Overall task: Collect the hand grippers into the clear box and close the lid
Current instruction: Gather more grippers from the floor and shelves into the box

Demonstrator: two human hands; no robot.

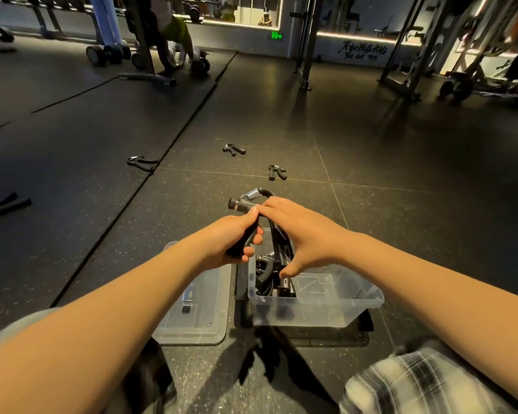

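Holds one hand gripper (251,197) in both: left grip (237,242) curled tight round the 9 o'clock handle, right grip (302,234) draped over the 3 o'clock handle with thumb tucked beneath, so clasping it too. Carries it upright, spring end towards 12 o'clock, just over the 9 o'clock end of the clear box (368,297), above stowed hand grippers (266,264) packed at that end. Probably about to lower it in.

Could snag on that pile and end up standing proud of the rim, later blocking the lid (198,312), now lying flat on the floor (401,204) just at 9 o'clock of the box. Could nip a finger between the handles if squeezed on the way down, or knock the light box sideways if dropped rather than placed. Risks an early lid too, with loose hand grippers (277,172) scattered well apart on the floor from 9 round to 12 o'clock
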